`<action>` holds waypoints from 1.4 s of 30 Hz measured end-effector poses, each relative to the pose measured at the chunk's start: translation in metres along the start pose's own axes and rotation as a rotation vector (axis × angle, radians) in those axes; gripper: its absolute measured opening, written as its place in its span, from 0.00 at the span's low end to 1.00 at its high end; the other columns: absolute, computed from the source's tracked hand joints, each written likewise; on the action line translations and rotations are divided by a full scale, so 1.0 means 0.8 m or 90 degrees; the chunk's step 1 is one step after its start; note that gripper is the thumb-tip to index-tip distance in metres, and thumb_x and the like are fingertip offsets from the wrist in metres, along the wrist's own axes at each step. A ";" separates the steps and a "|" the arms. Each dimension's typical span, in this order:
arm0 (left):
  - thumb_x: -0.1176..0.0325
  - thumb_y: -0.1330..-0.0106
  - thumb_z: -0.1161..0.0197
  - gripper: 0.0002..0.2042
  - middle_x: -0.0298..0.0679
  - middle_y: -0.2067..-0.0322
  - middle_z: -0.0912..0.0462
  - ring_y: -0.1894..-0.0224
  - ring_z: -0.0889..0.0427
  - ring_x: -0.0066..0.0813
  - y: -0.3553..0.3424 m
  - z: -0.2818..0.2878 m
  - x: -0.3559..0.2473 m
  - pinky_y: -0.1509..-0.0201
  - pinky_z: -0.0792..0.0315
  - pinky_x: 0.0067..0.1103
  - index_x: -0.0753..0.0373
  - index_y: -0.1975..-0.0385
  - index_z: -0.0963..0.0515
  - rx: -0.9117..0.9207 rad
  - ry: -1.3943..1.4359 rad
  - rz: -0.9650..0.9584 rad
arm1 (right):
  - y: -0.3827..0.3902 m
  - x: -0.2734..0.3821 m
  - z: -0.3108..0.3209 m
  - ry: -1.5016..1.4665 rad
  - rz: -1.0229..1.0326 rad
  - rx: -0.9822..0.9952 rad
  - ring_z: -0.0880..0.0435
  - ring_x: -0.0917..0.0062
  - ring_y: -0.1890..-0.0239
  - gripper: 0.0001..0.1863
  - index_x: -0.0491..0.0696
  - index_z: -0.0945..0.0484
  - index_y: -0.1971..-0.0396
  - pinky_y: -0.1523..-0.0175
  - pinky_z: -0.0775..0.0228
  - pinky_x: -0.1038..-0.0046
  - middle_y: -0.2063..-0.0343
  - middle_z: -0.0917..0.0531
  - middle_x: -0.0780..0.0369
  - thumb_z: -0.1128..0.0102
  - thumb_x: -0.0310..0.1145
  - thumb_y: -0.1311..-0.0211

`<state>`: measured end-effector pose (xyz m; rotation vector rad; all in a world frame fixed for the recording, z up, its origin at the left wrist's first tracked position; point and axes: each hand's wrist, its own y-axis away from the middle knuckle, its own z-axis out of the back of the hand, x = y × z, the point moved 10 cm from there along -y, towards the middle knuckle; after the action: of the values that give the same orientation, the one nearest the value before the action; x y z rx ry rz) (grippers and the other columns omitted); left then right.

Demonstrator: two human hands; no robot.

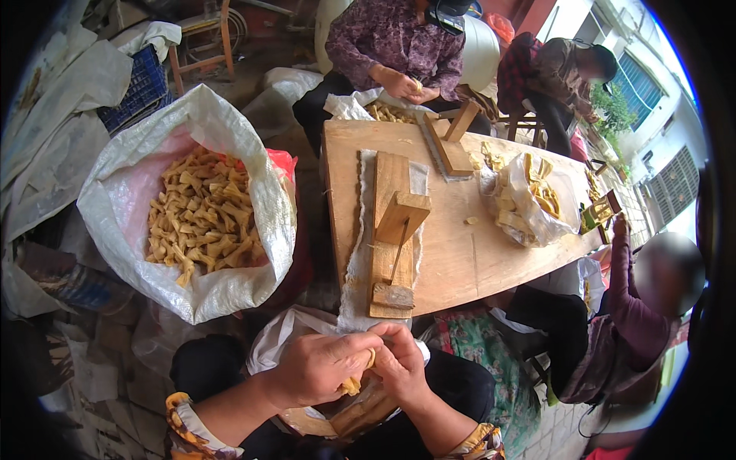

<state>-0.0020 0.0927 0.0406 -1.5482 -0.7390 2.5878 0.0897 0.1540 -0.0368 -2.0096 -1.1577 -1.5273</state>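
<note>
Above my lap my two hands meet around a small tan-yellow piece (351, 386) of uncertain kind, with a ragged lower end. My left hand (316, 371) is closed around it, thumb and forefinger pinching its top. The fingertips of my right hand (400, 366) press against the same piece from the other side. Part of it is hidden by my fingers. Beneath my hands shows a wooden-edged opening (360, 418), with white sacking (280, 337) behind. Straight ahead, at the table's near end, a wooden stand (389, 192) with an upright block and a thin rod rests on a whitish cloth.
A large white woven sack (103, 207) of similar tan pieces (203, 211) stands at the left. On the wooden table (452, 264) are a second wooden stand (451, 146) and a plastic bag (521, 222) of yellowish pieces. Several people sit around the table; one opposite (395, 46) handles a small piece.
</note>
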 end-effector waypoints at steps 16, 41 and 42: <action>0.76 0.40 0.40 0.05 0.46 0.62 0.20 0.76 0.21 0.23 0.000 0.021 -0.005 0.73 0.26 0.18 0.73 0.70 0.22 -0.084 0.183 -0.063 | 0.001 -0.031 -0.022 -0.327 -0.166 0.103 0.33 0.86 0.76 0.19 0.46 0.34 0.45 0.71 0.40 0.83 0.70 0.23 0.62 0.54 0.43 0.27; 0.75 0.41 0.32 0.10 0.36 0.76 0.21 0.79 0.24 0.17 0.039 -0.047 0.092 0.77 0.29 0.13 0.66 0.63 0.24 -0.062 0.767 0.554 | -0.002 0.009 0.000 -0.019 -0.012 0.044 0.25 0.87 0.69 0.07 0.43 0.31 0.62 0.65 0.33 0.85 0.70 0.22 0.64 0.42 0.26 0.35; 0.76 0.41 0.33 0.08 0.37 0.76 0.21 0.80 0.24 0.18 0.038 -0.038 0.090 0.78 0.29 0.13 0.66 0.65 0.25 -0.094 0.758 0.541 | 0.000 0.003 0.004 -0.068 -0.042 0.017 0.26 0.88 0.71 0.07 0.43 0.30 0.64 0.67 0.34 0.85 0.71 0.22 0.64 0.41 0.25 0.36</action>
<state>-0.0061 0.0965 -0.0430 -3.3489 -0.1084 1.2376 0.0922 0.1573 -0.0360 -2.0769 -1.2916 -1.4425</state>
